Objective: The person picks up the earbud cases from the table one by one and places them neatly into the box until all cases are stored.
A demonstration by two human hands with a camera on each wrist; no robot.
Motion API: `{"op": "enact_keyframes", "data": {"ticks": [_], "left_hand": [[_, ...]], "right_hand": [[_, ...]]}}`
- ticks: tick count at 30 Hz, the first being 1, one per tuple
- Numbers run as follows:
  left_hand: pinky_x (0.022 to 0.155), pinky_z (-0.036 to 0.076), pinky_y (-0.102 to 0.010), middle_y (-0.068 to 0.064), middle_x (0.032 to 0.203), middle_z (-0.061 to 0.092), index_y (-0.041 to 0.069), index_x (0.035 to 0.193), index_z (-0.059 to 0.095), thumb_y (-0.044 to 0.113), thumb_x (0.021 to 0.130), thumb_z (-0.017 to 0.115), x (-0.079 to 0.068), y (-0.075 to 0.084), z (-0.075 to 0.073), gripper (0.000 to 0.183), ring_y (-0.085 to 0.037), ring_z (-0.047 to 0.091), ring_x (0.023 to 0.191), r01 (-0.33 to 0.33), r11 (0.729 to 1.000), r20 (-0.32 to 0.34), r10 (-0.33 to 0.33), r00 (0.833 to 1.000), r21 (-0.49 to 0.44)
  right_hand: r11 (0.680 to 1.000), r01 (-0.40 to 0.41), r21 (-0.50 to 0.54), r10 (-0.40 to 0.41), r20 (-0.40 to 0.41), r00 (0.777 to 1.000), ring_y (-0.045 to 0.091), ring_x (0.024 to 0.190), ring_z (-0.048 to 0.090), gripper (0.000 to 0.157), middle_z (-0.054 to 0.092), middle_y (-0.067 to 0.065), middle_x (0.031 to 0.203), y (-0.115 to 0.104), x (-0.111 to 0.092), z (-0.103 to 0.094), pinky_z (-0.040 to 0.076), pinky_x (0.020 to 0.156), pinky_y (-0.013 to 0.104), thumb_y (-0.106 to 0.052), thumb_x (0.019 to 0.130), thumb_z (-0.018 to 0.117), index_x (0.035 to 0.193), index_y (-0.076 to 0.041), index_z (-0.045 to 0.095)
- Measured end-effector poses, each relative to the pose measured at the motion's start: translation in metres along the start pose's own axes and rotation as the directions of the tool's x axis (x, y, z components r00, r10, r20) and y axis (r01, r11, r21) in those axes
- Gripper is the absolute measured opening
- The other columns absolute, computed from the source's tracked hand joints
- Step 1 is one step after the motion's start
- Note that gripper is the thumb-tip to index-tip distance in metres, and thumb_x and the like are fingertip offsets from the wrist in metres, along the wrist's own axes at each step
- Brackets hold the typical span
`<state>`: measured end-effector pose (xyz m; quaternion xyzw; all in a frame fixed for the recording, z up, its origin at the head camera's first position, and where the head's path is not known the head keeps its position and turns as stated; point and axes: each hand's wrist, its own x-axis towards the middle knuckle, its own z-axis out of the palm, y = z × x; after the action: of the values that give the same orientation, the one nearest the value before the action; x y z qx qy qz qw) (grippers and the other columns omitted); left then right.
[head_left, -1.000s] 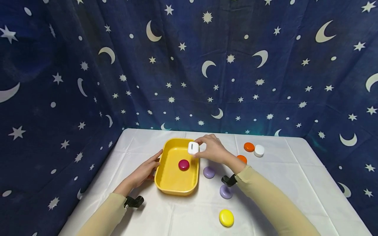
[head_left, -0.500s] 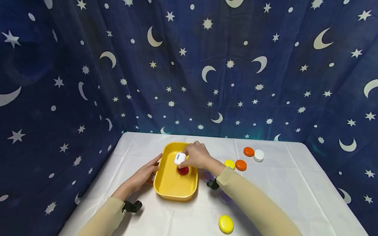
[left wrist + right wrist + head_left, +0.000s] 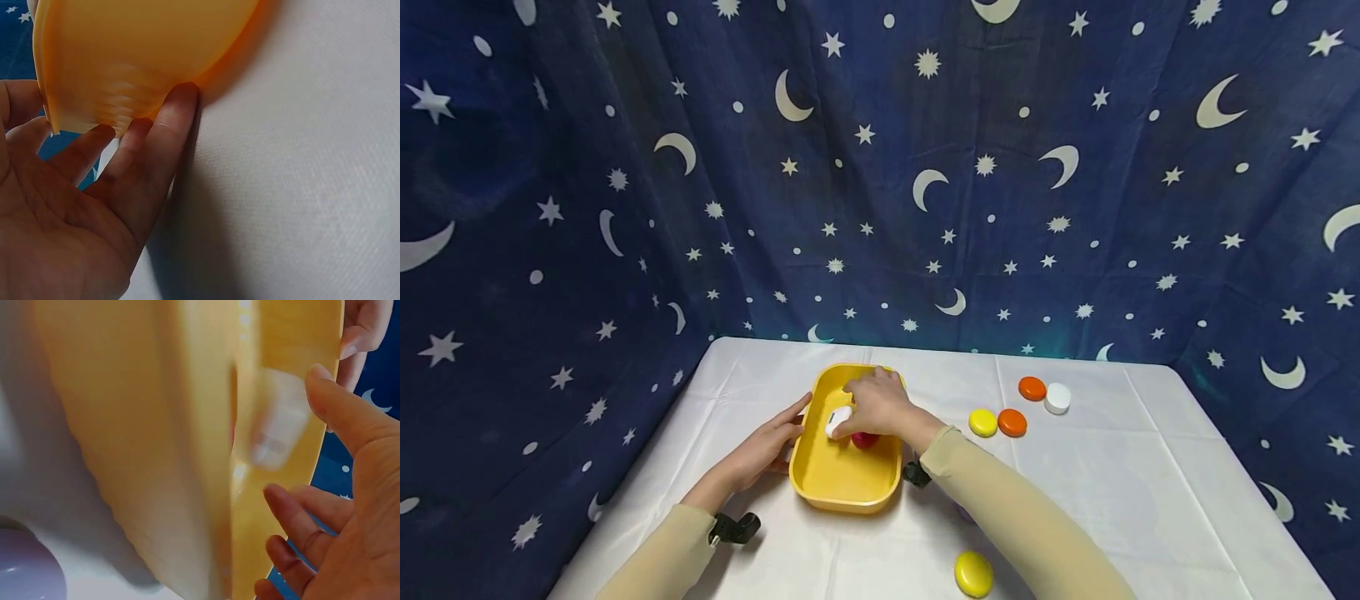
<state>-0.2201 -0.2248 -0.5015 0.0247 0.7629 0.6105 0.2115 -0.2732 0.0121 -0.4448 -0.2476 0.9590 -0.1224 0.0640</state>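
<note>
My left hand (image 3: pixel 766 450) rests against the left side of the yellow tray (image 3: pixel 850 492), its fingers (image 3: pixel 178 112) touching the outer wall without curling round it. Over the tray's inside is my right hand (image 3: pixel 880 408). A white earbud case (image 3: pixel 280 419), blurred, lies just beyond its parted fingers (image 3: pixel 294 512) in the right wrist view; the thumb tip is close to its end, and whether they touch is unclear. In the head view the case (image 3: pixel 837 422) sits left of a dark red disc (image 3: pixel 864 441), which the right hand partly covers.
Glossy discs lie right of the tray on the white cloth: two orange (image 3: pixel 1012 422), one yellow (image 3: pixel 982 422), and another yellow (image 3: pixel 973 574) nearer me. A thicker white round piece (image 3: pixel 1057 398) stands behind. A purple disc (image 3: pixel 28 565) shows beside the tray. Starry blue curtain (image 3: pixel 880 208) surrounds the table.
The right hand has carried the earbud case from the tray's right rim leftward and down into the tray. A yellow disc has come out from behind the right arm. The left hand stays put.
</note>
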Motion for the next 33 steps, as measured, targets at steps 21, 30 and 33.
{"op": "enact_keyframes", "data": {"ticks": [21, 30, 33], "left_hand": [[0.078, 0.061, -0.043, -0.022, 0.162, 0.029, 0.035, 0.162, 0.03, 0.031, 0.106, 0.051, -0.012, -0.004, 0.002, 0.06, -0.028, 0.063, 0.112, 0.006, 1.0, -0.07, -0.005, 0.998, 0.023], [0.081, 0.06, -0.043, -0.02, 0.161, 0.033, 0.037, 0.162, 0.031, 0.03, 0.106, 0.05, -0.008, -0.002, 0.004, 0.059, -0.028, 0.063, 0.114, -0.004, 1.0, -0.05, 0.005, 0.999, 0.015], [0.081, 0.06, -0.043, -0.019, 0.16, 0.035, 0.038, 0.161, 0.032, 0.03, 0.106, 0.05, -0.005, 0.0, 0.006, 0.058, -0.027, 0.064, 0.112, -0.004, 1.0, -0.053, 0.005, 0.999, 0.024]], "right_hand": [[0.992, 0.08, 0.097, -0.064, -0.166, 0.984, 0.022, 0.129, 0.042, 0.074, 0.064, -0.004, 0.129, 0.058, -0.059, -0.026, 0.033, 0.105, 0.046, -0.058, 0.079, 0.08, 0.142, -0.026, 0.062], [0.989, 0.053, 0.139, -0.016, -0.253, 0.967, 0.025, 0.13, 0.044, 0.074, 0.064, -0.004, 0.128, 0.107, -0.092, -0.042, 0.031, 0.107, 0.052, -0.054, 0.078, 0.083, 0.143, -0.026, 0.061], [0.986, 0.033, 0.163, 0.011, -0.263, 0.965, 0.026, 0.128, 0.043, 0.076, 0.064, -0.001, 0.129, 0.118, -0.101, -0.048, 0.03, 0.107, 0.052, -0.055, 0.079, 0.082, 0.145, -0.025, 0.059]]}}
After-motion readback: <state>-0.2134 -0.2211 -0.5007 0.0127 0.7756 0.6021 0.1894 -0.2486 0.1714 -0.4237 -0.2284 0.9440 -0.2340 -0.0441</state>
